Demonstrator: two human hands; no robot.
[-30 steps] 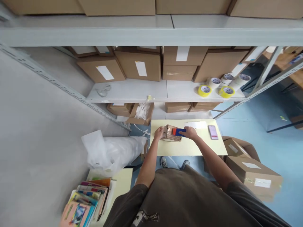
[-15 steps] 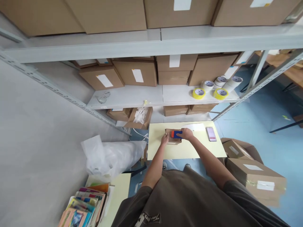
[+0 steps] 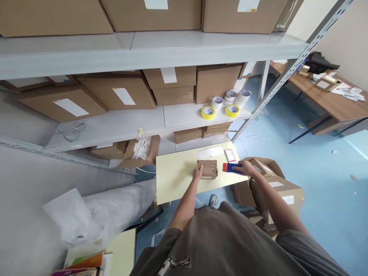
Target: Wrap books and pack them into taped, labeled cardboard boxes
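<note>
A small brown cardboard box (image 3: 209, 169) rests on the pale yellow table (image 3: 172, 180). My left hand (image 3: 197, 172) grips its left side. To the right of the box, my right hand (image 3: 246, 167) is closed round a blue tool with an orange-red end (image 3: 232, 168). The tool is apart from the box, and its red end points left towards it. Just behind the tool lies a phone (image 3: 229, 155) with a blurred screen, and white paper (image 3: 211, 152) lies behind the box.
Metal shelving (image 3: 184, 115) with cartons, yellow tape rolls (image 3: 207, 112) and white rolls stands beyond the table. Open cardboard boxes (image 3: 276, 184) are on the floor at right. A plastic-wrapped roll (image 3: 123, 203) lies at left. A wooden desk (image 3: 330, 99) stands at far right.
The blue tool in my right hand has moved right, off the box. My left hand still holds the box. The view has swung to the right.
</note>
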